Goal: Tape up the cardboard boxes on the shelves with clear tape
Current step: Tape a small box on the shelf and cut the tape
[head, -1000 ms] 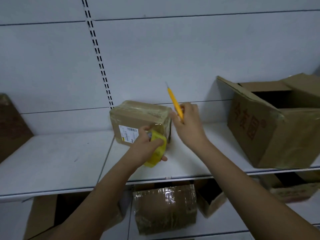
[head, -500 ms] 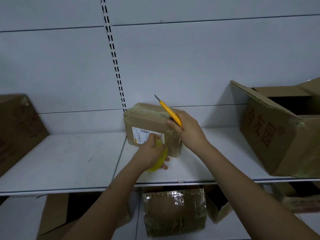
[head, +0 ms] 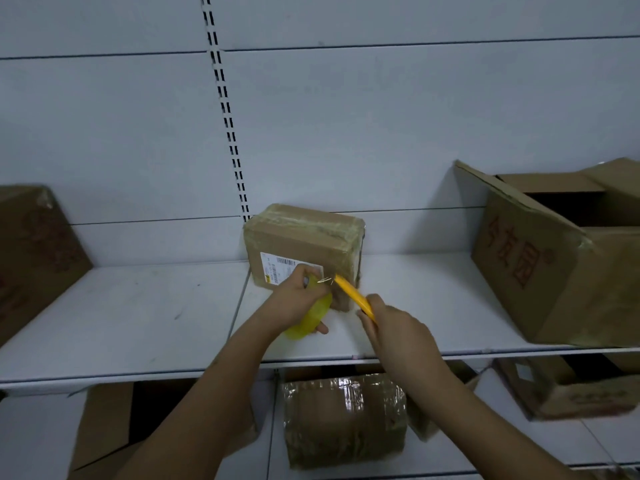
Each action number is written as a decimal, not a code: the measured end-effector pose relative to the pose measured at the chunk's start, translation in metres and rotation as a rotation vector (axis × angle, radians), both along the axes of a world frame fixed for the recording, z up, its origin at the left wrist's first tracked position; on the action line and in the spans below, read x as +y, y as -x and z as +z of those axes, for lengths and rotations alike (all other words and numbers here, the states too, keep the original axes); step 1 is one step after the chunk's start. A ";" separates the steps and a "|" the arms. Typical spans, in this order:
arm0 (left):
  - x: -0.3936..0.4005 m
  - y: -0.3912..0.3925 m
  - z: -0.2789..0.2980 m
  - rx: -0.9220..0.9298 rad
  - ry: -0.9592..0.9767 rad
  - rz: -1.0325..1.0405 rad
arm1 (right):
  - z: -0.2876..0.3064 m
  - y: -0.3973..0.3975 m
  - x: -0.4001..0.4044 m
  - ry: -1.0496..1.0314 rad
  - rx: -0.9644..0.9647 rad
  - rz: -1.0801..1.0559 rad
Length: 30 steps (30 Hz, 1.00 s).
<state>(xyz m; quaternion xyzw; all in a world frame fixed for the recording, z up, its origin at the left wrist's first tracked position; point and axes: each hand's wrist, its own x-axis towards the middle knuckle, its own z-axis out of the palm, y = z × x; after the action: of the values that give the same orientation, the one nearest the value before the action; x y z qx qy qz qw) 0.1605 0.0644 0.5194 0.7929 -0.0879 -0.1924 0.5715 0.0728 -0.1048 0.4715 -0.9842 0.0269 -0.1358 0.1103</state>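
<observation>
Fingers (head: 313, 271) grip the tape roll (head: 308, 318) against the small taped box (head: 304, 244).

1 head view, close, forward and down at shelf (head: 138, 317)

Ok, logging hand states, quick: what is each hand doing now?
Left hand: grips the tape roll.
Right hand: grips the yellow knife.

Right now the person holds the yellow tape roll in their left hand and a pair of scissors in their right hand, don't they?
Not quite. The head view shows the right hand gripping a yellow utility knife, not scissors, its tip by the small cardboard box. The left hand does hold the yellow tape roll.
</observation>
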 end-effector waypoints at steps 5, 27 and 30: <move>-0.003 -0.004 -0.001 0.006 -0.046 -0.075 | -0.014 0.041 -0.047 -0.079 0.044 -0.069; 0.015 0.036 0.018 -0.126 0.183 -0.042 | 0.028 -0.049 -0.042 -0.344 -0.503 0.162; 0.019 0.038 0.015 -0.109 0.205 -0.015 | 0.041 -0.079 -0.034 -0.350 -0.427 0.269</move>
<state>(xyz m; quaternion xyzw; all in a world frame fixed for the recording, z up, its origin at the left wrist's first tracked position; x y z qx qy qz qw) 0.1220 0.0835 0.5342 0.7389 -0.1443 -0.1432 0.6425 0.1522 -0.1387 0.5128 -0.8942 -0.1045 -0.3170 0.2982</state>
